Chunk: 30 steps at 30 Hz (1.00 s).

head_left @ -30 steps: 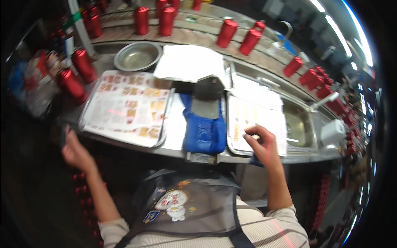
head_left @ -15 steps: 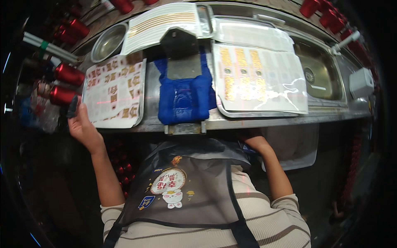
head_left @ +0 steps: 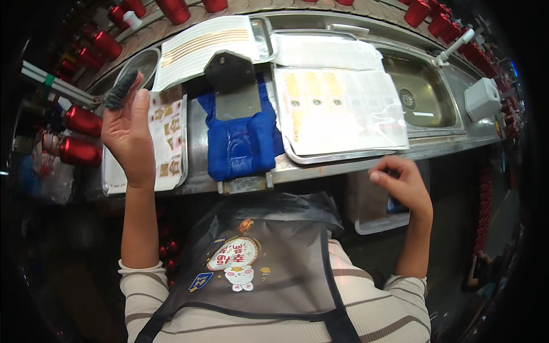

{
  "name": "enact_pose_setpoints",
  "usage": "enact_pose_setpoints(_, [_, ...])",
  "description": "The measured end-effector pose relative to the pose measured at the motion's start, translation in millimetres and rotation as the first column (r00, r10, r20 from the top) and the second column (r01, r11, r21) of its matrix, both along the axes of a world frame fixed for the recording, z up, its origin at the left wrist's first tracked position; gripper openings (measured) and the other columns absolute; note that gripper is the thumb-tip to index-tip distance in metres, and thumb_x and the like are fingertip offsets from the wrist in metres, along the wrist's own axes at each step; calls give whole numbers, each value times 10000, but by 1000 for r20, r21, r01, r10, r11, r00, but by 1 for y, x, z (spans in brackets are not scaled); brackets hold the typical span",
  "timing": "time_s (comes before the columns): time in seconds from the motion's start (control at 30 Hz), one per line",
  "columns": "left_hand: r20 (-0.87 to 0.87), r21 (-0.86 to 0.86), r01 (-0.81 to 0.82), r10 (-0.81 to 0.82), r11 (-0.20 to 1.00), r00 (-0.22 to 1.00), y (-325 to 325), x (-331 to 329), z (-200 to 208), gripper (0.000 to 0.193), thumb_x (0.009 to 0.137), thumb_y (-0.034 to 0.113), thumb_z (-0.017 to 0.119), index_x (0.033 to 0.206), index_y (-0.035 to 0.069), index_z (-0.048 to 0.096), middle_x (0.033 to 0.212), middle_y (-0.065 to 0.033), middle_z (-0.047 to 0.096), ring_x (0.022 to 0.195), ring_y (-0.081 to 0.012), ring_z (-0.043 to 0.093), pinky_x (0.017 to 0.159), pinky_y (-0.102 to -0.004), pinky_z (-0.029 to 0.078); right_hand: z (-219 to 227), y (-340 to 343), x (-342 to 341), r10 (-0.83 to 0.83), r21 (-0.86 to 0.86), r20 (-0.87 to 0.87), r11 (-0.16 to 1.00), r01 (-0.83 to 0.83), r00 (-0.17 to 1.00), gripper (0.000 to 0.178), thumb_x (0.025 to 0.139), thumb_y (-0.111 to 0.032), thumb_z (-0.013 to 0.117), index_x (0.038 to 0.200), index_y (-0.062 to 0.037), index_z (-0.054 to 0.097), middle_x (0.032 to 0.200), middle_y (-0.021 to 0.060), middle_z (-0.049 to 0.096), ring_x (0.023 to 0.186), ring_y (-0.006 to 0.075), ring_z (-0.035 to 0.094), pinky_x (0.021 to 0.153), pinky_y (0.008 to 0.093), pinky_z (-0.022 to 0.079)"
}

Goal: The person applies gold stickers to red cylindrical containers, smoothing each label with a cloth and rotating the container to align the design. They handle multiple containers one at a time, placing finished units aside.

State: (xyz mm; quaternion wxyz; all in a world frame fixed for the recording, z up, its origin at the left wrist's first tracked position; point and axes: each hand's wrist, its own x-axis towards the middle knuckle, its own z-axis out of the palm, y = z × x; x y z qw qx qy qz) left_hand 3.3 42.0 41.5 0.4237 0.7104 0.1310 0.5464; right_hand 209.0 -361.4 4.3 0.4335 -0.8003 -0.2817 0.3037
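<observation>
My left hand (head_left: 128,137) is raised over the left tray (head_left: 184,171), its thumb up and apart. A dark grey fabric cover (head_left: 122,90) sits around its fingertips; I see nothing else in it. My right hand (head_left: 405,186) hovers just before the counter's front edge, fingers curled and thumb tip near them; whatever is pinched there is too small to make out. Between the hands stands a metal fixture (head_left: 231,71) with a blue cloth (head_left: 243,146) wrapped over its front. On the left tray lies a sheet of brown and gold stickers (head_left: 171,127), partly behind my left hand.
At right, a transparent sheet with gold prints (head_left: 343,108) covers another tray (head_left: 309,160). Beyond are a striped sheet (head_left: 206,48), a metal bowl (head_left: 147,66) and a sink (head_left: 423,94). A white jug (head_left: 482,100), red cans (head_left: 80,151) and a clear bin (head_left: 372,226) stand around.
My left hand has risen and moved inward over the left tray. My right hand has come up from below the counter edge and moved right. The view has shifted slightly.
</observation>
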Motion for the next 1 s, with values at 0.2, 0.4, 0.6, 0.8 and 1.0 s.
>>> enact_pose_setpoints(0.2, [-138,-76,116,-126,990,982,-17,64,-4,332,935,1,635,1265,-27,605,1204,-105,672,1114,-152,618,932,-270,492,10,91,84,-177,142,611,983,113,772,221,805,-161,727,970,-15,703,877,100,685,742,206,618,650,311,469])
enact_pose_setpoints(0.4, [-254,-111,-77,46,991,966,7,33,14,287,943,-18,591,1226,-55,629,1188,-137,683,1092,-162,645,949,-274,490,-2,211,115,180,-2,691,969,-246,700,293,820,-211,677,1060,-44,688,1024,156,671,1003,334,638,862,422,511])
enact_pose_setpoints(0.6, [-358,-123,-209,153,970,921,30,8,13,288,955,6,563,1224,-83,620,1203,-173,676,1133,-213,644,1030,-321,465,-25,273,116,326,-95,596,936,-338,734,325,786,-213,717,1059,-43,672,1037,164,648,1001,348,636,836,434,519])
enact_pose_setpoints(0.8, [-422,-171,-239,149,956,894,46,8,11,290,957,19,562,1223,-81,622,1204,-175,673,1138,-216,640,1042,-332,461,-40,280,119,344,-70,576,924,-375,741,284,777,-204,704,1013,-51,668,976,154,629,936,353,632,800,441,513])
enact_pose_setpoints(1.0, [-445,-172,-244,146,955,884,54,8,3,282,960,10,556,1218,-84,620,1200,-170,674,1126,-207,643,1039,-316,474,-41,282,118,337,-41,607,918,-395,720,245,773,-166,688,986,-47,666,968,152,627,928,354,633,782,450,513])
